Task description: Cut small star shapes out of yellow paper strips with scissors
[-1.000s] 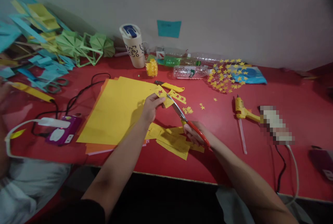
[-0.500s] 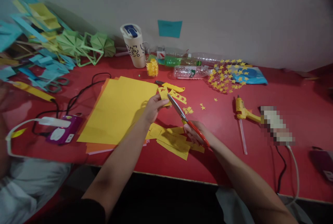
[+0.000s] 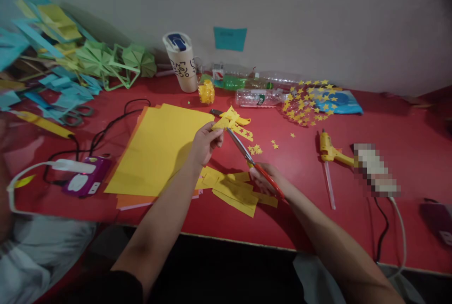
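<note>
Over the red table (image 3: 300, 224), my left hand (image 3: 207, 143) pinches a small yellow paper piece (image 3: 228, 118) with a pointed shape at its top. My right hand (image 3: 264, 179) is wrapped round the red handles of the scissors (image 3: 243, 148); their blade tips meet the lower edge of that piece. Just behind lies a yellow strip with star-shaped holes (image 3: 243, 131), partly covered. Small yellow stars (image 3: 255, 149) are scattered to its right. Yellow paper strips (image 3: 235, 193) lie below my hands, and a stack of yellow sheets (image 3: 158, 148) sits to the left.
A yellow cutter (image 3: 240, 120), a tumbler (image 3: 181, 61), plastic bottles (image 3: 259, 98) and a clear star-covered object (image 3: 307, 104) stand or lie behind. At right is a glue gun (image 3: 328, 148); at left, a purple power strip (image 3: 86, 177) and cables. Another person's arm (image 3: 5, 181) shows far left.
The paper piece in my left hand has turned and tilted, with its point now upward. My left hand has shifted slightly left, while my right hand and the scissors stay nearly in place.
</note>
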Available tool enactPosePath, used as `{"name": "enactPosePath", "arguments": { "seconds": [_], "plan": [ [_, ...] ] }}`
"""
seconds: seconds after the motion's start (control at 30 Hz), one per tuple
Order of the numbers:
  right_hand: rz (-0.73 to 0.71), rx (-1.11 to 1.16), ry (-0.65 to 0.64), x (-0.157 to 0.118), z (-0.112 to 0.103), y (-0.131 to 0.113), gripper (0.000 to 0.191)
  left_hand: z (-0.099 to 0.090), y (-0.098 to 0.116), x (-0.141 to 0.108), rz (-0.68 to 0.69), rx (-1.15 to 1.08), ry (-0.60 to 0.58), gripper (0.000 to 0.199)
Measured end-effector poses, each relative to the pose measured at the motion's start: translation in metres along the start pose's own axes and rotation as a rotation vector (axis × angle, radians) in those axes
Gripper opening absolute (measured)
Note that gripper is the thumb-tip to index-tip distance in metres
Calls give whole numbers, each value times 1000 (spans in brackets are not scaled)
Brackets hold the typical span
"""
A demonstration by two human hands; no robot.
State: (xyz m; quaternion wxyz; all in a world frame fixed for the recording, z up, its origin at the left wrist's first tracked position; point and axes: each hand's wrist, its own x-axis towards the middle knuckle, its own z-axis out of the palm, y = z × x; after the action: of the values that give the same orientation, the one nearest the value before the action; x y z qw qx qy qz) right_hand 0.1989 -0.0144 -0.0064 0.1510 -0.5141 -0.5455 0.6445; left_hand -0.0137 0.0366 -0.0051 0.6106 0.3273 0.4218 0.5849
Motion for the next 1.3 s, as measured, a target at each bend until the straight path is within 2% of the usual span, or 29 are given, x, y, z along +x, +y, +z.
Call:
{"name": "enactPosePath", "arguments": {
  "seconds": [0.3, 0.8, 1.3],
  "plan": [
    [-4, 3, 0, -1, 0, -2, 61, 4, 2, -3, -4, 11, 12, 27],
    [1, -12, -2, -1, -1, -3, 58, 1, 2, -3, 8, 64, 15, 31],
    [-37, -65, -11, -1, -2, 2, 58, 2, 1, -4, 31, 129, -20, 26]
  ]
}}
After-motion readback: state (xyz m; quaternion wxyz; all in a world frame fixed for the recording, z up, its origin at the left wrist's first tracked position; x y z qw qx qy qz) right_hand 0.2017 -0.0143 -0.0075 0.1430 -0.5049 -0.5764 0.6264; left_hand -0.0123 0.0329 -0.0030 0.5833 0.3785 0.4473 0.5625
